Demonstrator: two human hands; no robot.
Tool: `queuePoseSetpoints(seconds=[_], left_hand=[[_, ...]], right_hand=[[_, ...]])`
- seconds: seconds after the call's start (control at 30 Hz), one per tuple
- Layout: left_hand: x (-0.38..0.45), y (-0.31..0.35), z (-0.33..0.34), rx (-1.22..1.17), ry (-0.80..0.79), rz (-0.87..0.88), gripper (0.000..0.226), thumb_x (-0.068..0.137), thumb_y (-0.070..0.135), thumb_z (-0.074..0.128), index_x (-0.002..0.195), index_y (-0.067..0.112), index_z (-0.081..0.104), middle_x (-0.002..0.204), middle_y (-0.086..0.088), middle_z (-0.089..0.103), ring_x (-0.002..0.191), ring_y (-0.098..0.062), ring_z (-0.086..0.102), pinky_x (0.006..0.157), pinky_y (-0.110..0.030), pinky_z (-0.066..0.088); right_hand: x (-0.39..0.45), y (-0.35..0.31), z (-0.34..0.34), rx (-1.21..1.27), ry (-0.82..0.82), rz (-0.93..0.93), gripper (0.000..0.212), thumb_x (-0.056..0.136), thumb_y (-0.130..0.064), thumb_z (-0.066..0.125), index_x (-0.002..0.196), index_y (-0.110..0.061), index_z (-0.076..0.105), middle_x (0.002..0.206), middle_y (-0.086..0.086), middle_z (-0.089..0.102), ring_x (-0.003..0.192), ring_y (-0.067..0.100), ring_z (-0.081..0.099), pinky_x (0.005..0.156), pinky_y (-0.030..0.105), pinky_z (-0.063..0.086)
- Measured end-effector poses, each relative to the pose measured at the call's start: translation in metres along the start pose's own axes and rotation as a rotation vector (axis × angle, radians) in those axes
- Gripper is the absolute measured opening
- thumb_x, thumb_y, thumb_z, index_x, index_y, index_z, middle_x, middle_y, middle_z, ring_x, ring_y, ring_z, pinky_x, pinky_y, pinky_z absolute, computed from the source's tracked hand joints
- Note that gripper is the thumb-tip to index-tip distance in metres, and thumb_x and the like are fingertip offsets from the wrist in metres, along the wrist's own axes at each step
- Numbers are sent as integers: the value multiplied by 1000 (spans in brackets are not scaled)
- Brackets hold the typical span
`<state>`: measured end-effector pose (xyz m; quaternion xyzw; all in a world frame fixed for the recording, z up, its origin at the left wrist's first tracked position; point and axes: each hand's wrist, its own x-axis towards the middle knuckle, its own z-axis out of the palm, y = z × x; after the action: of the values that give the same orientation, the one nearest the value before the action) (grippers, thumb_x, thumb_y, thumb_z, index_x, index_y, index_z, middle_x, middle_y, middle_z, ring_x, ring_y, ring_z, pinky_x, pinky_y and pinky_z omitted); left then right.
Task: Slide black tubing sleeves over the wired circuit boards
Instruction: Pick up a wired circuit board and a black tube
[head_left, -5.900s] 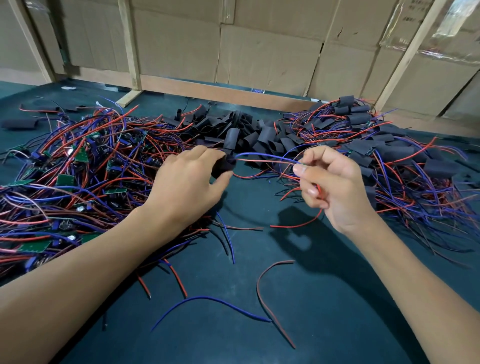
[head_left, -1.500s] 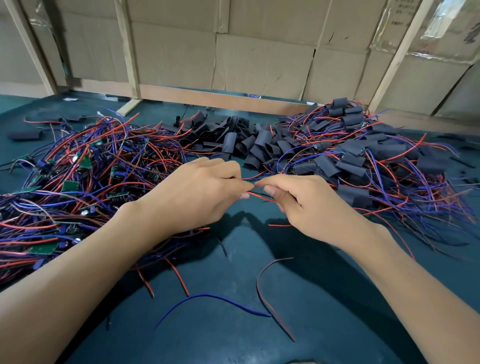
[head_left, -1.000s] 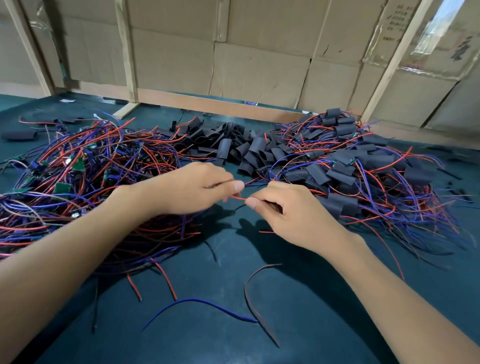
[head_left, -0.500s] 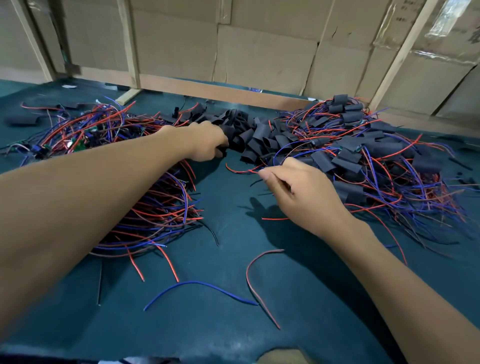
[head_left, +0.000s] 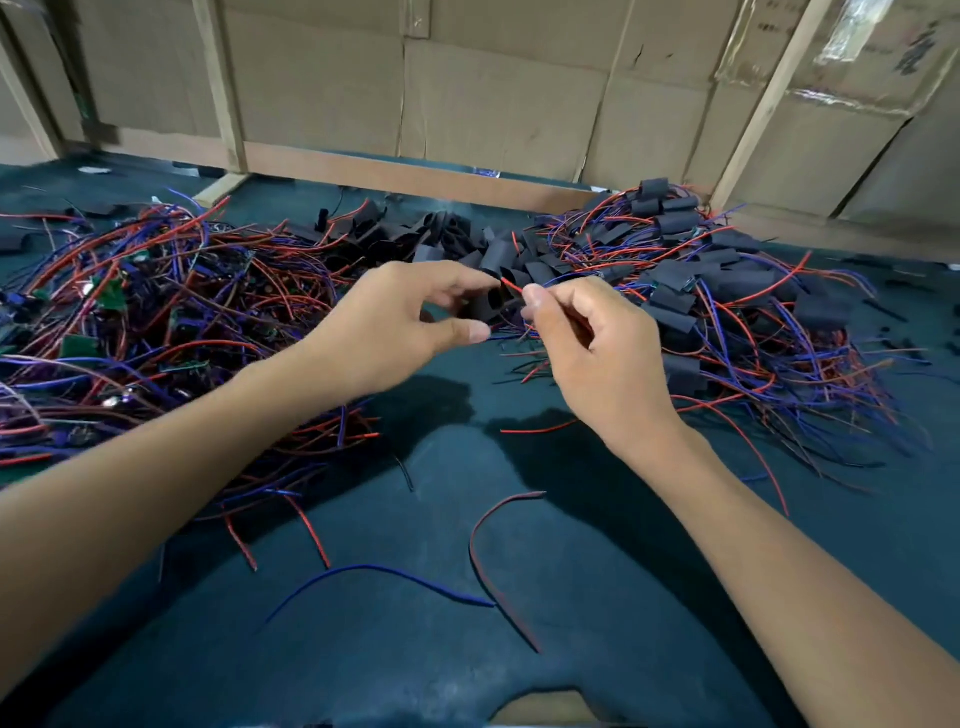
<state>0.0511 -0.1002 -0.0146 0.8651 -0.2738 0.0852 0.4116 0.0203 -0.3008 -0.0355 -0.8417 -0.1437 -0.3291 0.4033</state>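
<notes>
Here, black sleeve (head_left: 485, 304) between curled left hand (head_left: 400, 325) fingers, red wire (head_left: 511, 286) pinched in right hand (head_left: 592, 348) just beside.

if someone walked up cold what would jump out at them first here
The big tangle of red and blue wires with green circuit boards heaped on the left, and the pile of sleeved boards on the right. Between them, mid-table, the left hand holds a black sleeve while the right hand pinches red and blue wires toward it.

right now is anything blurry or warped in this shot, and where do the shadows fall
Head view: wide-angle bending bows the wall posts outward; the wire pile smears at the left edge; left hand and right hand cast soft dark shadows on the green mat below them.
</notes>
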Motion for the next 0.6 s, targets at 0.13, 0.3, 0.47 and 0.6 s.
queuePoseSetpoints(seconds=[0.13,0.3,0.47,0.6], left_hand=[[-13,0,16,-100,137,8,37,88,22,75,124,30,68,107,27,67,100,13,60,90,-3,40],[-25,-8,25,-129,230,-3,38,87,24,76,124,27,68,111,20,68,104,3,63,90,-8,43],[-28,-10,27,-104,224,38,35,88,25,75,123,26,69,110,24,66,104,6,61,85,-6,42],[-30,-11,27,-110,273,33,31,89,22,75,120,26,70,106,26,67,96,7,63,85,-7,44]], right_hand=[[-2,-3,1,14,25,-43,24,102,-24,61,88,-8,72,76,7,60,72,19,56,70,31,43],[-2,0,2,3,31,-98,24,102,-21,61,89,-6,73,75,8,60,71,22,54,69,32,43],[-4,1,2,5,-105,-111,23,100,-21,64,83,-8,73,71,-3,57,68,14,53,66,21,37],[-3,-1,-1,30,-112,-122,21,96,-16,68,76,-9,71,67,-13,52,64,10,50,63,16,34]])
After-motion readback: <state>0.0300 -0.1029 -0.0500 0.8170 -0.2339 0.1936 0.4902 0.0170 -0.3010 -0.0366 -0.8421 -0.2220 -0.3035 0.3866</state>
